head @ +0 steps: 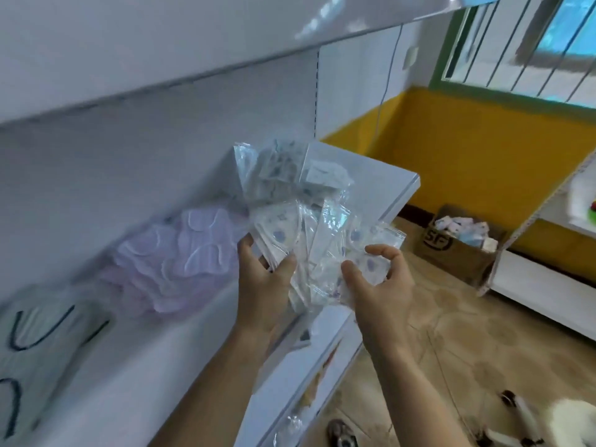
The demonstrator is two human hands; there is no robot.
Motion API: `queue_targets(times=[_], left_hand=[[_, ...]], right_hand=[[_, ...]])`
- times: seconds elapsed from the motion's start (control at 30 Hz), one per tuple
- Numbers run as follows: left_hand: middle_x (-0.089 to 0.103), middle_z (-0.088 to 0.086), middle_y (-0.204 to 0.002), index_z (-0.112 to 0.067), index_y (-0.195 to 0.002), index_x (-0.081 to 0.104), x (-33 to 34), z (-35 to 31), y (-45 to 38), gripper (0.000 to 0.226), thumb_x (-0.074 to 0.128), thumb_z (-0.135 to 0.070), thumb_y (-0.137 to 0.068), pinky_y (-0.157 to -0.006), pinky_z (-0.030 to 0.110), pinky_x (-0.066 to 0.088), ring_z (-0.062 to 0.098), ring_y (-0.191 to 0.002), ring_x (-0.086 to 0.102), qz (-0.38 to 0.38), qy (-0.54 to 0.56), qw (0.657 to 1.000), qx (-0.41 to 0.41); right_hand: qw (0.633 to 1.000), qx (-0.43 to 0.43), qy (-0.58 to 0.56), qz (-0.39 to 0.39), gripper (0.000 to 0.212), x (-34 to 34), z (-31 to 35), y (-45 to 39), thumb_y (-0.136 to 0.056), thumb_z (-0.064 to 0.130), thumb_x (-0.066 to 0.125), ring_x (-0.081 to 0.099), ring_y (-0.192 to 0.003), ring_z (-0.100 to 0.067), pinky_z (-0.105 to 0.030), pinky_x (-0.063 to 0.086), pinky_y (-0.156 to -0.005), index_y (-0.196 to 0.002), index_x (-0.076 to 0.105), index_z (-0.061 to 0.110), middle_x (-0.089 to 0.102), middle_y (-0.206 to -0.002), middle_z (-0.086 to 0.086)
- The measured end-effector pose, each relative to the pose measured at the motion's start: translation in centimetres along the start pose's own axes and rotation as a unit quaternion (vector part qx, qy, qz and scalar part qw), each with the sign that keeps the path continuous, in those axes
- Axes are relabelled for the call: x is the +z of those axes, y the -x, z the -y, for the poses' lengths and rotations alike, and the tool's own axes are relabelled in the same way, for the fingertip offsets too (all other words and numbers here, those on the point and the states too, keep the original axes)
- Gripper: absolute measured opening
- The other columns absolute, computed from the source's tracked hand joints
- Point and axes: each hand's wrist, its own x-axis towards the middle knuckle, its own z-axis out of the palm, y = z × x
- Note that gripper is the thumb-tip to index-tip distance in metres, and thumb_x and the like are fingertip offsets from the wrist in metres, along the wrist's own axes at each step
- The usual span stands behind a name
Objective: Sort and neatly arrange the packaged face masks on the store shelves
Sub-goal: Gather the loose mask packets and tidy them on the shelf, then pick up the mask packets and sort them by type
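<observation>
Centre frame: left hand (264,282) and right hand (379,279) both grip fanned bundle of clear mask packs (300,221), held above white shelf (135,366). Fingers curled around lower edges of packs. Left of frame: pink masks (180,262) piled on shelf, image blurred. Right: cardboard box (458,246) on floor. Likely step: squaring bundle. Next move calls for aligning edges, then setting packs beside pink pile.

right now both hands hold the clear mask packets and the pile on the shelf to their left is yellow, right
Not quite: the pile on the shelf is pale purple, not yellow, as the head view shows. Both the left hand and right hand do hold the clear mask packets.
</observation>
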Motion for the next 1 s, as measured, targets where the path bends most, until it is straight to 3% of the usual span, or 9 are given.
queue_targets(times=[0.17,0.27,0.33,0.43,0.53,0.63,0.73,0.87,1.0], left_hand=[[0.061,-0.005,-0.125,-0.018,-0.145,0.039,4.4,-4.1,-11.3,0.069,0.074,-0.006,-0.087,-0.079,0.018,0.056,-0.007,-0.092,0.066,-0.131,-0.060,0.988,0.063],[0.066,0.011,-0.122,-0.016,-0.136,0.051,4.0,-6.2,-16.9,0.050,0.071,-0.019,-0.090,-0.067,0.035,0.062,0.017,-0.086,0.070,-0.160,-0.111,0.981,-0.009],[0.070,0.017,-0.116,-0.016,-0.122,0.062,3.0,-6.9,-18.1,0.030,0.066,-0.026,-0.093,-0.062,0.035,0.059,0.025,-0.081,0.070,-0.138,-0.179,0.972,-0.057],[0.069,0.017,-0.129,-0.012,-0.130,0.064,1.1,-6.8,-16.7,0.044,0.065,-0.034,-0.092,-0.094,0.037,0.049,0.032,-0.117,0.065,-0.122,-0.440,0.889,-0.023],[0.060,0.024,-0.138,-0.007,-0.141,0.057,-1.3,-6.4,-14.1,0.061,0.051,-0.041,-0.090,-0.106,0.043,0.042,0.041,-0.130,0.052,-0.099,-0.589,0.802,-0.016],[0.054,0.014,-0.143,-0.017,-0.142,0.055,-3.7,-6.5,-11.3,0.054,0.055,-0.042,-0.094,-0.104,0.050,0.042,0.038,-0.135,0.044,-0.111,-0.646,0.752,-0.073],[0.053,0.011,-0.143,-0.019,-0.139,0.055,-6.5,-7.1,-8.1,0.051,0.059,-0.041,-0.093,-0.103,0.052,0.043,0.037,-0.135,0.042,-0.164,-0.672,0.719,-0.072],[0.047,0.010,-0.145,-0.021,-0.140,0.051,-10.2,-7.6,-2.1,0.051,0.058,-0.042,-0.095,-0.102,0.051,0.038,0.035,-0.136,0.038,-0.222,-0.665,0.706,-0.103],[0.043,0.004,-0.153,-0.021,-0.139,0.052,-15.3,-7.8,6.1,0.056,0.049,-0.049,-0.091,-0.106,0.052,0.039,0.031,-0.141,0.036,-0.268,-0.625,0.726,-0.099]], right_hand=[[0.993,-0.067,0.035,0.093,0.020,6.3,3.7,-14.3,-0.084,0.025,0.079,0.060,-0.090,-0.004,-0.034,0.052,-0.083,-0.098,0.065,0.029,0.065,-0.097,0.013],[0.976,-0.087,0.098,0.176,0.025,11.3,6.0,-20.8,-0.090,0.026,0.075,0.060,-0.085,-0.010,-0.031,0.051,-0.083,-0.113,0.066,0.019,0.061,-0.100,0.007],[0.945,-0.062,0.156,0.281,0.041,13.4,6.8,-23.4,-0.094,0.032,0.070,0.065,-0.094,-0.022,-0.041,0.057,-0.090,-0.131,0.057,0.018,0.059,-0.111,0.000],[0.874,-0.109,0.303,0.365,0.061,13.3,6.2,-25.1,-0.097,0.037,0.065,0.056,-0.123,-0.038,-0.040,0.046,-0.102,-0.149,0.039,0.019,0.057,-0.135,-0.017],[0.848,-0.167,0.364,0.347,0.056,12.0,5.6,-25.8,-0.096,0.035,0.063,0.048,-0.132,-0.037,-0.038,0.038,-0.105,-0.147,0.045,0.021,0.049,-0.143,-0.018],[0.823,-0.227,0.381,0.356,0.051,12.1,6.2,-24.3,-0.095,0.033,0.063,0.044,-0.133,-0.040,-0.041,0.036,-0.108,-0.143,0.052,0.022,0.047,-0.144,-0.016],[0.779,-0.323,0.376,0.384,0.049,13.7,6.7,-20.2,-0.092,0.036,0.064,0.041,-0.137,-0.037,-0.044,0.037,-0.107,-0.139,0.054,0.023,0.050,-0.144,-0.014],[0.715,-0.383,0.355,0.466,0.051,15.7,6.5,-11.2,-0.090,0.043,0.063,0.039,-0.139,-0.034,-0.045,0.035,-0.110,-0.138,0.054,0.027,0.051,-0.144,-0.009],[0.662,-0.372,0.324,0.564,0.062,15.9,5.4,-0.9,-0.082,0.055,0.049,0.042,-0.138,-0.034,-0.050,0.039,-0.108,-0.136,0.054,0.027,0.055,-0.139,-0.008]])
